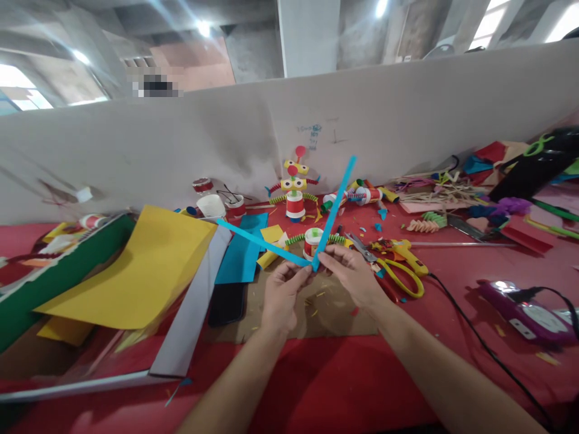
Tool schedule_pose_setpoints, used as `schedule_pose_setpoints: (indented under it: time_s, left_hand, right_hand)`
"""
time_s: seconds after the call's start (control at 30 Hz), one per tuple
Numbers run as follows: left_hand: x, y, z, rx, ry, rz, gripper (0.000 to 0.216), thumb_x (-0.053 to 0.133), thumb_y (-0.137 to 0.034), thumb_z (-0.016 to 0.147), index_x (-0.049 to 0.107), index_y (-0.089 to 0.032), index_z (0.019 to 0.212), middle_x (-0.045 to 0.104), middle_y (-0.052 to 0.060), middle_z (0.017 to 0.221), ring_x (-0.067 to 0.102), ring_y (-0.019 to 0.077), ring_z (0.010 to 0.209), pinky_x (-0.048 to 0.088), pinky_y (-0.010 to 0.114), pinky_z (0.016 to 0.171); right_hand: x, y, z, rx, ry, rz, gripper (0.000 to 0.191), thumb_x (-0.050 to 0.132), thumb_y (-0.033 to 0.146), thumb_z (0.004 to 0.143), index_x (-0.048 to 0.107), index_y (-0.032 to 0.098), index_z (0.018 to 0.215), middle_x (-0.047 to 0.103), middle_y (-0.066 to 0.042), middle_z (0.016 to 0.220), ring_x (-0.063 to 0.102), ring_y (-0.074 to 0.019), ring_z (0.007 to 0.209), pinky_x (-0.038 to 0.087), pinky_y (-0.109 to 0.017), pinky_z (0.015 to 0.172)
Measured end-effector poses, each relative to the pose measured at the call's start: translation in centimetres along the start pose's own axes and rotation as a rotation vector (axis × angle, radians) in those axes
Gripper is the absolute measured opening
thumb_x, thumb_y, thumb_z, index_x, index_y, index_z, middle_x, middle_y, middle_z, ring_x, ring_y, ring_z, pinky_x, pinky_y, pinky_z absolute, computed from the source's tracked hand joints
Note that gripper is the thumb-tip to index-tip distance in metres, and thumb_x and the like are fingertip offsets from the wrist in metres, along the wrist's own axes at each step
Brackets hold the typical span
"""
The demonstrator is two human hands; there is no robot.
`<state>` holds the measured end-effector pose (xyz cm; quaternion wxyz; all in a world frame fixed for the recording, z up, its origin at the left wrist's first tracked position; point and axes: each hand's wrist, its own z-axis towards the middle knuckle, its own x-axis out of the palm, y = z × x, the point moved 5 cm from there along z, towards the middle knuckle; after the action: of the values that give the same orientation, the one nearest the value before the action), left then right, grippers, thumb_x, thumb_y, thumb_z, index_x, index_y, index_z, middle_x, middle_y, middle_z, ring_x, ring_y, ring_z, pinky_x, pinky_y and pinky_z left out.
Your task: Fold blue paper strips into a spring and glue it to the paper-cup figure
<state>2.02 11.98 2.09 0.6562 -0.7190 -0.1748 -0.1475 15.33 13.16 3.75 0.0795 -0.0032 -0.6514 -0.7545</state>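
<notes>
Two blue paper strips [335, 208] meet in a V, held up above a piece of brown cardboard [335, 310]. My left hand [283, 292] is closed, thumb and fingers pinching the strips where their ends meet. My right hand [346, 271] pinches the strip that slants up to the right, close to the same joint. Just behind the strips stands a red and white paper cup figure [311, 244] with green folded paper arms, partly hidden. Farther back is a finished-looking cup robot [295, 205] with yellow eye pieces.
Yellow scissors [402, 278] and a yellow glue gun [409, 256] with a cord lie to the right. A purple power strip [527, 313] is beyond. Blue paper [244, 250], a black phone [227, 303] and yellow sheets [136, 277] over a box lie left. A white partition [226, 138] stands behind.
</notes>
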Motion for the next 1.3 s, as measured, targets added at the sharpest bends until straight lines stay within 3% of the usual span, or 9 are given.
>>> schedule_pose_setpoints:
  time_s: [0.17, 0.33, 0.63, 0.77, 1.03, 1.3]
  left_hand:
    - [0.1, 0.0, -0.3, 0.061, -0.026, -0.013, 0.012, 0.076, -0.020, 0.063, 0.067, -0.015, 0.068, 0.064, -0.001, 0.062, 0.059, 0.0098, 0.061, 0.047, 0.022, 0.064]
    - [0.4, 0.3, -0.6, 0.019, -0.008, -0.114, 0.016, 0.077, -0.016, 0.061, 0.069, -0.014, 0.075, 0.071, 0.003, 0.074, 0.066, 0.0147, 0.072, 0.052, 0.027, 0.073]
    - [0.0, 1.3, 0.6, -0.185, 0.076, -0.276, 0.016, 0.078, -0.014, 0.059, 0.070, -0.014, 0.073, 0.071, 0.004, 0.072, 0.068, 0.0153, 0.069, 0.054, 0.023, 0.065]
    - [-0.3, 1.8, 1.0, -0.201, 0.097, -0.267, 0.017, 0.078, -0.010, 0.058, 0.070, -0.016, 0.072, 0.071, 0.003, 0.072, 0.067, 0.0126, 0.068, 0.053, 0.020, 0.064]
    - [-0.5, 1.8, 1.3, -0.122, 0.068, -0.160, 0.028, 0.083, -0.020, 0.052, 0.069, -0.013, 0.075, 0.068, 0.002, 0.066, 0.061, 0.0086, 0.056, 0.049, 0.018, 0.056]
    - [-0.3, 0.7, 0.7, -0.014, -0.020, -0.119, 0.024, 0.082, -0.018, 0.055, 0.069, -0.014, 0.074, 0.069, 0.001, 0.070, 0.062, 0.0090, 0.063, 0.049, 0.020, 0.064]
  right_hand:
    - [0.5, 0.0, -0.5, -0.017, 0.005, -0.197, 0.019, 0.062, 0.037, 0.077, 0.067, 0.020, 0.073, 0.066, -0.001, 0.071, 0.057, -0.0156, 0.068, 0.044, -0.027, 0.063]
    - [0.0, 0.0, -0.4, 0.005, -0.039, -0.163, 0.018, 0.063, 0.037, 0.075, 0.068, 0.019, 0.071, 0.064, 0.000, 0.068, 0.054, -0.0142, 0.064, 0.042, -0.027, 0.062]
    - [-0.1, -0.3, 0.0, 0.044, 0.049, -0.072, 0.017, 0.065, 0.036, 0.074, 0.070, 0.020, 0.070, 0.067, 0.000, 0.067, 0.057, -0.0153, 0.067, 0.045, -0.028, 0.068]
    - [0.0, -0.9, 0.1, 0.068, 0.053, -0.065, 0.015, 0.067, 0.035, 0.072, 0.070, 0.020, 0.071, 0.066, 0.000, 0.068, 0.057, -0.0142, 0.065, 0.044, -0.028, 0.066]
    - [0.2, -1.0, 0.1, 0.057, -0.023, -0.016, 0.017, 0.072, 0.033, 0.066, 0.071, 0.017, 0.072, 0.067, -0.001, 0.067, 0.057, -0.0145, 0.065, 0.044, -0.027, 0.064]
    - [0.4, -0.5, 0.2, 0.001, 0.043, -0.056, 0.020, 0.070, 0.036, 0.069, 0.074, 0.020, 0.081, 0.071, -0.003, 0.078, 0.063, -0.0195, 0.077, 0.048, -0.033, 0.075]
